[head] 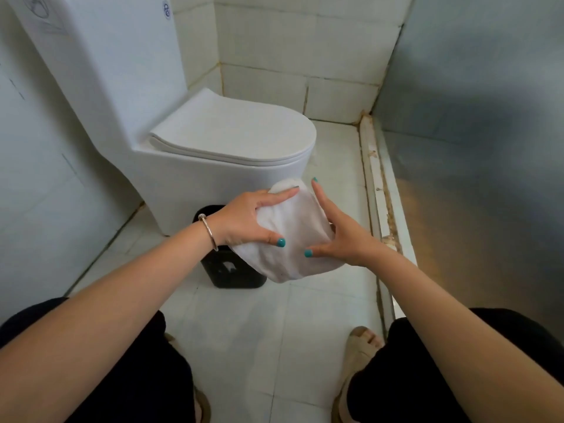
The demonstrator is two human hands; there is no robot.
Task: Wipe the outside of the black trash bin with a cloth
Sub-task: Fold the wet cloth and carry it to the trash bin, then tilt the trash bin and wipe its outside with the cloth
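Note:
A white cloth (293, 236) is held up between both hands, above the floor. My left hand (247, 221) grips its left edge, thumb on the near side and fingers along the top. My right hand (338, 236) holds its right edge, thumb in front and fingers behind. The black trash bin (232, 271) stands on the floor beside the toilet base, directly under and behind the cloth. My left wrist and the cloth hide most of the bin; only part of its rim and its lower front wall show.
A white toilet (213, 141) with its lid down stands close behind the bin. Tiled walls close the left and back. A raised, stained threshold (381, 209) and a grey panel run along the right. My knees and sandalled feet sit at the bottom edge.

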